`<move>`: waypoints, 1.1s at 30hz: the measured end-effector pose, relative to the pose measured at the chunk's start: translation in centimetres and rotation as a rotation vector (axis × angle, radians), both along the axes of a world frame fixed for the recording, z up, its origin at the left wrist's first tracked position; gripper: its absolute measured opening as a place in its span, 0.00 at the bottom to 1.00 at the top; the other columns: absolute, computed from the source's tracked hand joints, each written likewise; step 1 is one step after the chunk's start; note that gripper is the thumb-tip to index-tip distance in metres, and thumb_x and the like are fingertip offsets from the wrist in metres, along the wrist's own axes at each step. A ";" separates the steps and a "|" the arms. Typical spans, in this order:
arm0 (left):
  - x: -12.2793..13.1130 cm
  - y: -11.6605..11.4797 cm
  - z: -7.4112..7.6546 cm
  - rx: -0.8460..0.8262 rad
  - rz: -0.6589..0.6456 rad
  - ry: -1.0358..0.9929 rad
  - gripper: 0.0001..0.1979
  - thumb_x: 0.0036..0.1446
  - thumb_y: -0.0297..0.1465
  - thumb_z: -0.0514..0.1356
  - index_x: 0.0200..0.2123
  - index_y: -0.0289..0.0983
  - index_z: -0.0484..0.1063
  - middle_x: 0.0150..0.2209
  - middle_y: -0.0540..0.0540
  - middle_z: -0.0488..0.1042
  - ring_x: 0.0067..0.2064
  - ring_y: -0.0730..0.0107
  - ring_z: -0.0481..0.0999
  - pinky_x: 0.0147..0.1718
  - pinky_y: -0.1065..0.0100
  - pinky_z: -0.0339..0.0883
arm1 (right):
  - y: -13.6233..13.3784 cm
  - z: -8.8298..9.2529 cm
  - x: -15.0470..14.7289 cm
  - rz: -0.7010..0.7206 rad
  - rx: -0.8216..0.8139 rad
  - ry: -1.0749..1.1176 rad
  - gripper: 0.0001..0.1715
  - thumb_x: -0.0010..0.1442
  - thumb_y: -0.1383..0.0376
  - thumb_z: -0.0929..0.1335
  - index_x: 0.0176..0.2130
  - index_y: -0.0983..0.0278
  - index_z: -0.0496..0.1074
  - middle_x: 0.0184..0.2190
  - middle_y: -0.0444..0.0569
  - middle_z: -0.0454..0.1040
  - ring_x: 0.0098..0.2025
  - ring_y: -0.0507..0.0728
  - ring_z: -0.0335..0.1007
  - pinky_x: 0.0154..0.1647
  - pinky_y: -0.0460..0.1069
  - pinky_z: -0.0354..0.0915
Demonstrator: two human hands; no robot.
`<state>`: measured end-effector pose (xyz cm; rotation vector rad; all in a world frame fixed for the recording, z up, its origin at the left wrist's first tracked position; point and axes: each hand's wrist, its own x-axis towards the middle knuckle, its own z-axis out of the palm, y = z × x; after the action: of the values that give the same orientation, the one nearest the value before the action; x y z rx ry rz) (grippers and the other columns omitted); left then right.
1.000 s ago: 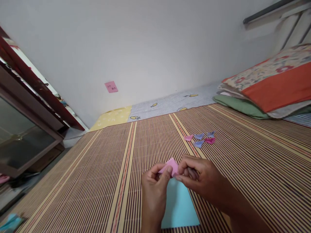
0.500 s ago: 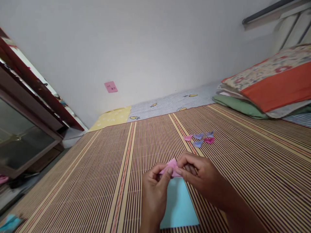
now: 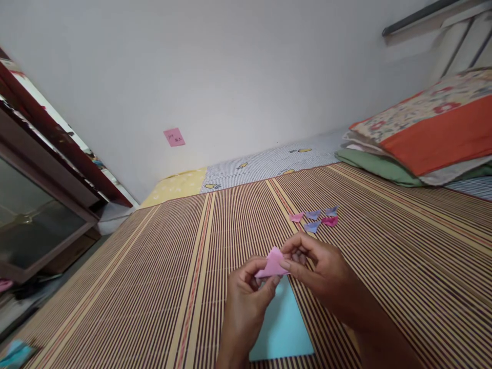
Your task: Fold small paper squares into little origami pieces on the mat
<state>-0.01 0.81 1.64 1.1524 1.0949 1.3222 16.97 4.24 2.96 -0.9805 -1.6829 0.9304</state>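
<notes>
A small folded pink paper (image 3: 273, 263) is held up between both hands, above a light blue sheet (image 3: 286, 325) lying on the striped mat (image 3: 154, 277). My left hand (image 3: 246, 302) grips the paper's left and lower edge, its thumb below. My right hand (image 3: 319, 266) pinches the right side between thumb and index finger. Beyond the hands, several small folded papers lie on the mat, among them a pink one (image 3: 296, 218), a magenta one (image 3: 330, 221) and a blue one (image 3: 312, 226).
Folded bedding (image 3: 438, 143) is piled at the right by the wall. A pink note (image 3: 174, 137) is stuck on the wall. At the lower left corner lies a turquoise item (image 3: 17, 353). A glass-panelled door (image 3: 34, 220) stands at the left.
My left thumb has moved from the front of the pink paper down to its lower edge, so more of the paper shows. Both hands have shifted slightly.
</notes>
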 end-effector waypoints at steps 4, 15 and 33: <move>-0.4 0.3 -0.3 -0.020 -0.001 -0.138 0.09 0.50 0.27 0.72 0.38 0.35 0.85 0.31 0.45 0.81 0.34 0.69 0.76 0.37 0.70 0.69 | -0.1 0.4 0.3 0.106 0.022 -0.021 0.04 0.62 0.66 0.72 0.39 0.60 0.77 0.33 0.44 0.77 0.36 0.56 0.72 0.37 0.49 0.66; -0.6 0.2 0.4 -0.058 0.002 -0.172 0.11 0.50 0.31 0.73 0.37 0.33 0.84 0.29 0.44 0.82 0.29 0.69 0.78 0.32 0.70 0.71 | 0.1 -0.1 -0.3 0.048 0.112 -0.013 0.09 0.66 0.66 0.68 0.33 0.61 0.74 0.33 0.45 0.74 0.38 0.56 0.71 0.41 0.51 0.64; 0.4 0.2 0.2 -0.146 0.207 -0.295 0.31 0.43 0.38 0.77 0.48 0.33 0.74 0.23 0.51 0.75 0.19 0.71 0.78 0.15 0.78 0.60 | 0.8 -1.0 -1.5 -0.028 0.034 0.010 0.11 0.65 0.63 0.68 0.30 0.62 0.72 0.24 0.42 0.70 0.27 0.54 0.65 0.28 0.47 0.60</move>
<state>0.35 1.06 1.88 0.7244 1.0916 1.4904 15.47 5.02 1.94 -0.9732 -1.6675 0.8836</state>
